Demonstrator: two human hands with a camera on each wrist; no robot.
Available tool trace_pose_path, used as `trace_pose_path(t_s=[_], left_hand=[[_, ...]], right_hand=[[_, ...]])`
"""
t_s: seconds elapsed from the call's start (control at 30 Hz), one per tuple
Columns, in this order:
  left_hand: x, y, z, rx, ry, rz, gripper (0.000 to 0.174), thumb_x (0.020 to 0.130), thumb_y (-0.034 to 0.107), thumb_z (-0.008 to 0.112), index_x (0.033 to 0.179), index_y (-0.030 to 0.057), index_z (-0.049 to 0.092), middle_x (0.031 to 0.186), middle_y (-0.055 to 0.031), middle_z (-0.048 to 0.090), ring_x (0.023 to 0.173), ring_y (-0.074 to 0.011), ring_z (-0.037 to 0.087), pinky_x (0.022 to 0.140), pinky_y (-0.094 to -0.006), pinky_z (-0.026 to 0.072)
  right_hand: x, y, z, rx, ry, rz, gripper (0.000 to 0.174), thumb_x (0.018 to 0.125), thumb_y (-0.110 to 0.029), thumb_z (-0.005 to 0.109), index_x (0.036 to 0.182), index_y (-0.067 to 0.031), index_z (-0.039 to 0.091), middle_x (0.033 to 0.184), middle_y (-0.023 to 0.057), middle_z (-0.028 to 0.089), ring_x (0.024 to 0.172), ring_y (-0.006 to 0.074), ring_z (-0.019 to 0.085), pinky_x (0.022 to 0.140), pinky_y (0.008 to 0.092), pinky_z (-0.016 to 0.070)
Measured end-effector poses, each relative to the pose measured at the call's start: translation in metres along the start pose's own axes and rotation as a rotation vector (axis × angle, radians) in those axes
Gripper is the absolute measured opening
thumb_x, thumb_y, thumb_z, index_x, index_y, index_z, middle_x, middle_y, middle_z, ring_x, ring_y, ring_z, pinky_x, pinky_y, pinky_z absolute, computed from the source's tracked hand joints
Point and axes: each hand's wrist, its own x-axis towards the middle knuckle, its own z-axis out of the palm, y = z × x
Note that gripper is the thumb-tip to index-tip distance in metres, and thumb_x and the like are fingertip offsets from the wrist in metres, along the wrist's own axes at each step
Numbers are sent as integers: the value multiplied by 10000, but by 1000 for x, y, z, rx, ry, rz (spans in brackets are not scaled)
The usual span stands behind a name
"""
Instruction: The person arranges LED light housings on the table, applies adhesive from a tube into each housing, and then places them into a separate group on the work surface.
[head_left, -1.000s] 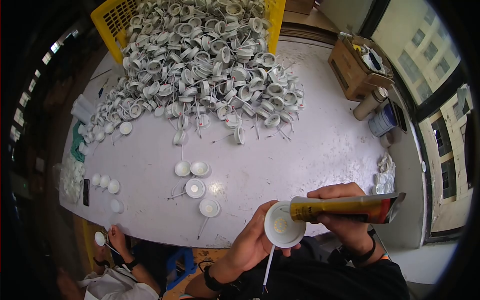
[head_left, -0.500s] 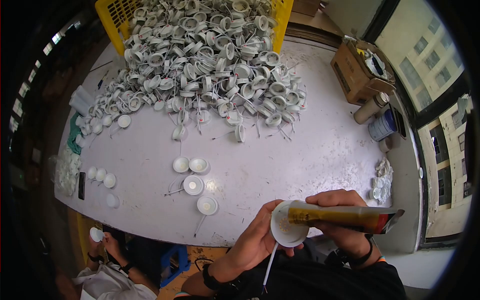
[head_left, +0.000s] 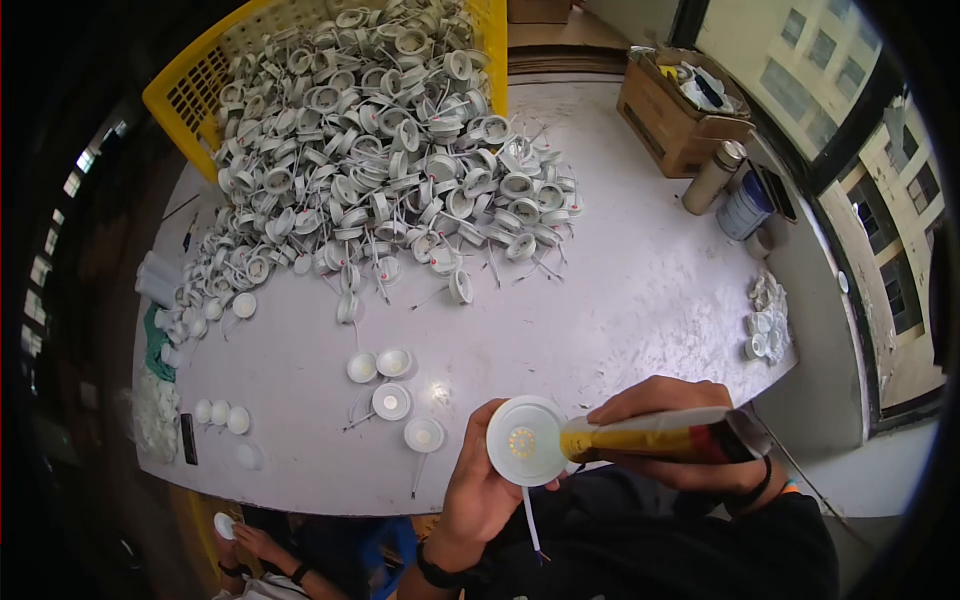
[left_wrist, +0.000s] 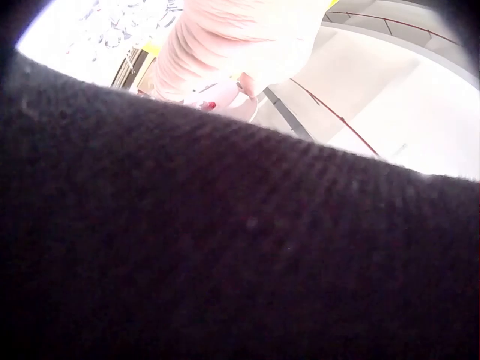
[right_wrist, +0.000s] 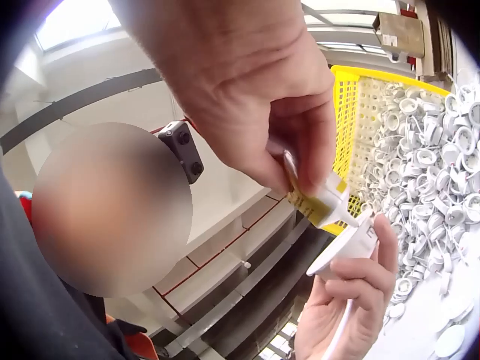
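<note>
In the head view my left hand [head_left: 473, 500] holds a white round downlight housing [head_left: 525, 470] by its rim, its open face up. A ring of small yellow LEDs [head_left: 521, 442] shows inside, and a white cable [head_left: 531, 520] hangs below. My right hand [head_left: 670, 393] grips a yellow and black squeeze tube [head_left: 640, 438], lying nearly level. In the right wrist view the tube's white nozzle [right_wrist: 347, 218] meets the housing's rim, with the fingers pinching the tube. A dark cloth [left_wrist: 225, 247] hides most of the left wrist view.
Several finished-looking white lamps [head_left: 424, 434] stand left of my hands. A heap of housings [head_left: 370, 170] spills from a yellow crate [head_left: 185, 100]. Right are a carton [head_left: 660, 115], a flask [head_left: 712, 178] and a blue-white tub [head_left: 745, 208]. Another person's hands [head_left: 258, 543] hold a white piece.
The tube's tip, lying over the housing half a second ago, has drawn back to its right edge, uncovering the LEDs. The head view has shifted. Both hands keep their holds.
</note>
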Motion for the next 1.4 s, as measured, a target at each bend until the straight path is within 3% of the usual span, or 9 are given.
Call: trace_pose_path(t_s=[0.3, 0.37, 0.47, 0.73, 0.9, 1.03, 1.13, 1.2, 1.4], left_hand=[[1, -13, -4, 19, 125, 54, 501, 864, 417, 335, 1234, 103, 212, 1172, -99, 375, 1025, -247, 444, 726, -396, 455], [1, -14, -10, -72, -32, 10, 485, 867, 420, 322, 1237, 121, 224, 1159, -100, 387, 981, -243, 464, 708, -378, 452], [5, -14, -9, -104, -88, -12, 458, 876, 413, 301, 1235, 136, 237, 1136, -104, 405, 924, -237, 484, 693, -367, 447], [7, -12, -9, -138, -26, -54, 518, 882, 451, 200, 1209, 69, 325, 1086, -150, 471, 800, -225, 505, 655, -322, 432], [7, -4, -15, -250, -26, -32, 551, 884, 439, 191, 1198, 15, 349, 1144, -195, 447, 772, -215, 506, 624, -292, 423], [2, 7, -26, -264, 33, 3, 537, 887, 424, 196, 1191, 11, 355, 1139, -203, 451, 762, -210, 503, 618, -282, 420], [-6, 20, -56, -244, 122, 62, 536, 886, 431, 192, 1176, 17, 369, 1121, -195, 468, 777, -222, 523, 625, -291, 437], [-12, 31, -79, -17, 453, 188, 545, 877, 454, 198, 1160, 26, 381, 1079, -196, 492, 726, -197, 539, 547, -274, 454], [-51, 75, -250, 307, 845, 331, 481, 868, 446, 293, 1103, 46, 419, 995, -111, 531, 791, -179, 548, 623, -296, 463]], right_hand=[[6, 0, 22, 534, -68, 245, 216, 713, -35, 636, 909, 9, 555, 955, 124, 571, 863, 170, 566, 736, 265, 462], [10, 7, 31, 717, -15, 210, 230, 737, -13, 604, 930, 30, 486, 941, 145, 564, 864, 177, 561, 724, 268, 470], [17, 20, 38, 391, 90, -16, 244, 739, 3, 594, 943, 31, 465, 948, 155, 561, 857, 183, 565, 702, 267, 484], [19, 34, 34, 725, 320, 67, 211, 746, -21, 588, 925, 24, 486, 852, 125, 565, 699, 147, 579, 576, 242, 497], [20, 42, 31, 669, 396, 194, 350, 717, -218, 607, 936, 15, 464, 773, 120, 548, 596, 156, 542, 464, 241, 461], [23, 44, 38, 786, 438, 196, 290, 723, -124, 607, 936, 31, 484, 756, 118, 553, 563, 172, 568, 492, 258, 491], [25, 46, 43, 750, 418, 241, 302, 717, -142, 612, 932, 28, 484, 754, 113, 549, 550, 167, 558, 481, 257, 482], [26, 47, 48, 740, 412, 262, 299, 723, -151, 598, 932, 32, 485, 743, 103, 542, 547, 154, 541, 472, 249, 467], [30, 52, 67, 744, 505, 313, 244, 750, -96, 555, 933, 44, 472, 763, 112, 535, 540, 161, 533, 453, 254, 461]])
